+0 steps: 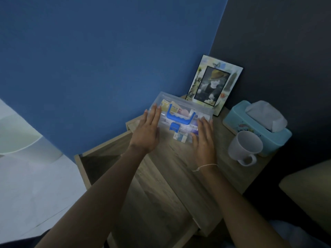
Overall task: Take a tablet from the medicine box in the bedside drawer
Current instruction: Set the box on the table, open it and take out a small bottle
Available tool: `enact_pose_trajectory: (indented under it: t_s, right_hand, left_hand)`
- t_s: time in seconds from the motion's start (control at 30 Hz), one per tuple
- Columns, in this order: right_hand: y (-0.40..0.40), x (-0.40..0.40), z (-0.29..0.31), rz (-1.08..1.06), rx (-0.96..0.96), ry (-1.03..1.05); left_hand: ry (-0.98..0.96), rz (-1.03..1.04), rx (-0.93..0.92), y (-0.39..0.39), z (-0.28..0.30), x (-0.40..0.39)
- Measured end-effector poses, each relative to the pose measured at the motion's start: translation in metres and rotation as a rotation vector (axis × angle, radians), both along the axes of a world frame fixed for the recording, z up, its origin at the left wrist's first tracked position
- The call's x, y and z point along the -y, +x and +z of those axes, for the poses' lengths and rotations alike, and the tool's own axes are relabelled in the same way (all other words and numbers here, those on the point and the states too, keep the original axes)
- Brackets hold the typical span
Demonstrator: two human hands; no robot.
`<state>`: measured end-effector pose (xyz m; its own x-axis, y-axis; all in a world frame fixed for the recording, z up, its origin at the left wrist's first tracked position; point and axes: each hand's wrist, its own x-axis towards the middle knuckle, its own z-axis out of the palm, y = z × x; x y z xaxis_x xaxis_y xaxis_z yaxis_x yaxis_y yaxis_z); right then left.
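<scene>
A clear plastic medicine box [184,109] with a blue handle [180,119] and a blue latch [174,127] rests on the wooden bedside table [180,169], close to the blue wall. Its lid is down. Small cartons and packets show through the plastic. My left hand [146,133] lies flat against the box's left end with the fingers stretched out. My right hand [204,140] presses on the right end. Below and to the left the drawer [84,169] stands pulled out, its inside dark and partly hidden by my left arm.
A photo frame [213,85] leans in the corner behind the box. A light-blue tissue box [258,126] and a white mug [245,145] stand right of my right hand. A pillow [308,190] lies at the lower right. White floor lies left of the table.
</scene>
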<state>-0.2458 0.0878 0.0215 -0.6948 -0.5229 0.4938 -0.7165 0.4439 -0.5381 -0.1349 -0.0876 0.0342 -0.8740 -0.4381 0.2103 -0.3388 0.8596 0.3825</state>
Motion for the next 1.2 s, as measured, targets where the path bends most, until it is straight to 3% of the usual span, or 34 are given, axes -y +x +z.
enact_pose_trajectory:
  t_s: [0.43,0.77,0.97,1.2]
  right_hand:
    - [-0.009,0.011,-0.003,-0.025,-0.026,0.015]
    - [-0.004,0.002,0.011,-0.026,0.13,-0.069]
    - [0.003,-0.007,0.005,-0.129,0.241,-0.184]
    - [0.005,-0.014,-0.009,-0.055,0.271,-0.107]
  left_hand:
    - [0.048,0.014,-0.002,-0.013,0.002,0.008]
    - [-0.046,0.02,0.218,-0.005,0.031,0.006]
    - [-0.128,-0.055,0.114,0.007,0.03,-0.011]
    - [-0.168,-0.097,0.06,0.003,0.024,-0.021]
